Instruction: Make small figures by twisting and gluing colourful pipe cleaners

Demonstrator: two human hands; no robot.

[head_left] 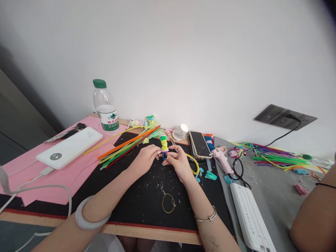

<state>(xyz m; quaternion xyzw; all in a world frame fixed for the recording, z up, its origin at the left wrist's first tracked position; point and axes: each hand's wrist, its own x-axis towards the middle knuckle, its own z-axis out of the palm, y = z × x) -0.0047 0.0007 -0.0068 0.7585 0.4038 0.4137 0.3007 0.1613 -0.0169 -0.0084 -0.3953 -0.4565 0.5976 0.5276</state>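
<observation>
Between my hands, above the black mat [136, 199], is a small pipe-cleaner figure [164, 143] with green, yellow, pink and blue coils. It stands roughly upright. My left hand [146, 157] pinches its lower part from the left. From the right, my right hand [178, 161] grips the same lower part with thumb and fingers, which hide some of the blue section. Just left of the hands lies a bundle of orange, green and red pipe cleaners [126, 147]. A yellow pipe cleaner [196, 164] curves beside my right hand.
A water bottle [106, 108] and white power bank [69, 148] stand on pink paper [86, 175]. Near the wall are a paper cup [180, 132], phone [201, 144] and pink glue gun [223, 160]. A white power strip [250, 217] lies right, near another person's arm [315, 213].
</observation>
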